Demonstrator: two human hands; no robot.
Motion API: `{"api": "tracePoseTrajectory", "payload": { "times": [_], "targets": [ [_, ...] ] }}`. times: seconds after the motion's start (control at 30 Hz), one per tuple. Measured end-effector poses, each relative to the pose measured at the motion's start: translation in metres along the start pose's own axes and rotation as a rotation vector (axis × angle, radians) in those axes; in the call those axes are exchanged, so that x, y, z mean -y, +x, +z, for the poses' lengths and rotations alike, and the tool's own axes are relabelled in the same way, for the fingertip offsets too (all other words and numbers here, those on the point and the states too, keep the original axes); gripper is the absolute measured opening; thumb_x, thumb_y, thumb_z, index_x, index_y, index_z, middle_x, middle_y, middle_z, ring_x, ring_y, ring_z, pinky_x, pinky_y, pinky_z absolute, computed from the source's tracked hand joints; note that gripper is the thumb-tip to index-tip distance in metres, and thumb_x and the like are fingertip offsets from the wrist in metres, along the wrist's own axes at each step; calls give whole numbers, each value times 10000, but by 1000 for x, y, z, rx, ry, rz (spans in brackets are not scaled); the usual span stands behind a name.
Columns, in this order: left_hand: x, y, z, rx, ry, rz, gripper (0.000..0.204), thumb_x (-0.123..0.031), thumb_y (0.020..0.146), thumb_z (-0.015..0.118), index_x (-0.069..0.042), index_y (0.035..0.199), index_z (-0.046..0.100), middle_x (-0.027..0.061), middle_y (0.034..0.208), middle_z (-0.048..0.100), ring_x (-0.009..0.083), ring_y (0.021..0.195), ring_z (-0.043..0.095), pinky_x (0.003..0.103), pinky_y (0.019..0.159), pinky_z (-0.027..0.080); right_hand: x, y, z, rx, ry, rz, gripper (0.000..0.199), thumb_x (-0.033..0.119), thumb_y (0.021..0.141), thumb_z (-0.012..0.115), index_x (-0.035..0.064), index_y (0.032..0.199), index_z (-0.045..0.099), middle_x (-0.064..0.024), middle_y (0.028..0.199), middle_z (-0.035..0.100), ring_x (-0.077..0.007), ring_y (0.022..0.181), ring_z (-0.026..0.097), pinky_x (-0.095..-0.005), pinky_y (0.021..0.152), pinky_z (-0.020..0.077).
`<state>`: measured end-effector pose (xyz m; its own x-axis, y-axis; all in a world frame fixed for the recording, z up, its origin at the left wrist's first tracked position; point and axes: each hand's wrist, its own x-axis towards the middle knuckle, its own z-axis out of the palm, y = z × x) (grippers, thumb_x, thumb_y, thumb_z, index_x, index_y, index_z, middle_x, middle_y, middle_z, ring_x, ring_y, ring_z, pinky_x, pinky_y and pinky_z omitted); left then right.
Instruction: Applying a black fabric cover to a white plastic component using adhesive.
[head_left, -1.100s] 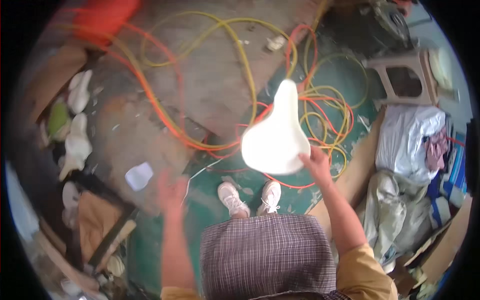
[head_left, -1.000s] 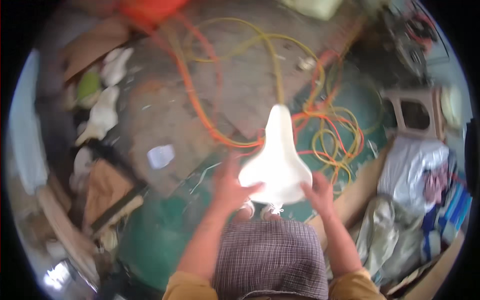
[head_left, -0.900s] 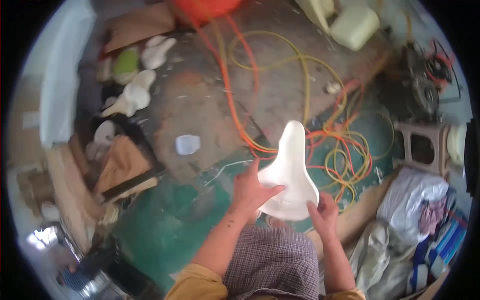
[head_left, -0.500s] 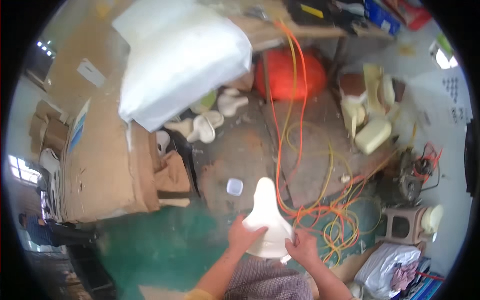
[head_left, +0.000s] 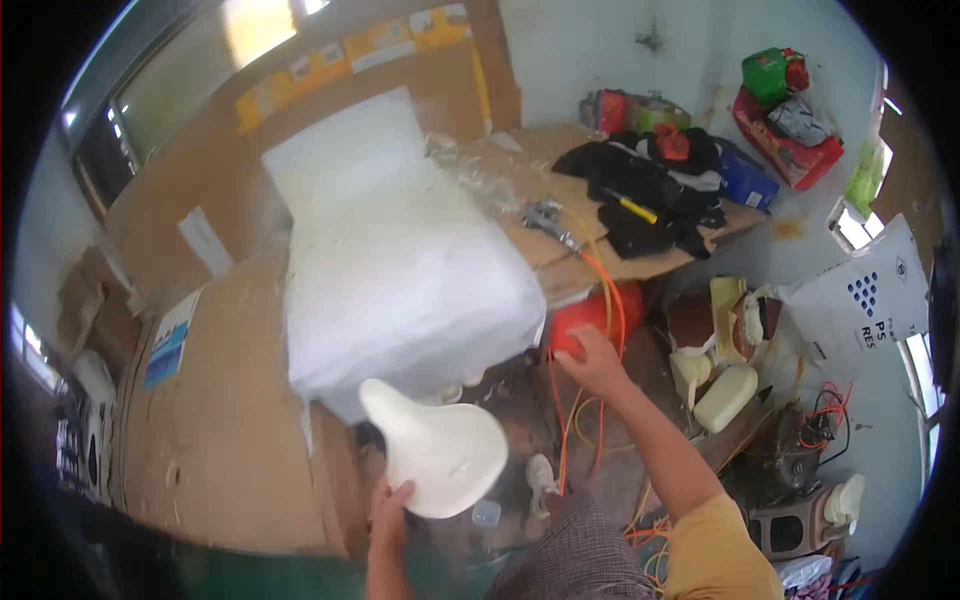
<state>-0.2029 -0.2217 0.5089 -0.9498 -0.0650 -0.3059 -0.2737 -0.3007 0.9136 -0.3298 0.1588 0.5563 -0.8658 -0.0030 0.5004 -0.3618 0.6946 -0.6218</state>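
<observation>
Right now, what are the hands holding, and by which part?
The left hand grips the white saddle-shaped foam piece at its wide lower edge. The right hand holds nothing.

Item: white foam saddle-shaped piece (head_left: 437,447), smooth and cream-white, with one narrow rounded nose and a broad rounded rear. Held aloft at its broad lower edge by the left hand (head_left: 389,510); nose points up and left. Surface appears intact, no visible covering.

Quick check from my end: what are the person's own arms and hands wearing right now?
Both hands are bare, no gloves. The right hand leads back along a bare forearm to a short mustard-yellow sleeve. The left hand and its forearm are bare as far as the picture shows; no watch or rings visible.
</observation>
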Motion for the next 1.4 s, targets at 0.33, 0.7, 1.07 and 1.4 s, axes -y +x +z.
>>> {"api": "tracePoseTrajectory", "payload": {
  "times": [0.33,0.7,1.07,1.4],
  "targets": [
    [-88,202,89,-120,16,116,566,-261,860,529,-83,1347,304,130,1219,480,293,1069,524,430,793,492,-169,272,80,208,-475,200,383,114,717,594,9,1071,492,-202,1056,511,-358,1004,499,-451,894,403],
    [-159,297,184,-131,255,13,470,-261,887,507,-103,1309,373,72,1195,494,217,1030,531,387,746,499,-193,283,-22,97,-157,532,534,158,661,628,18,1141,441,-219,987,543,-376,940,531,-410,793,460],
    [-161,346,207,55,191,65,449,-129,861,498,-46,1288,386,89,1098,546,159,869,586,268,573,495,-19,225,-142,292,459,429,418,139,798,638,58,1166,458,-43,926,528,-160,860,535,-304,779,437],
    [-170,373,228,73,270,167,468,-123,841,509,-86,1300,428,83,1011,601,130,769,585,269,562,492,80,243,-178,622,558,515,537,-6,789,589,37,1290,400,-67,1060,570,-105,944,528,-274,815,423]
  ]
}}
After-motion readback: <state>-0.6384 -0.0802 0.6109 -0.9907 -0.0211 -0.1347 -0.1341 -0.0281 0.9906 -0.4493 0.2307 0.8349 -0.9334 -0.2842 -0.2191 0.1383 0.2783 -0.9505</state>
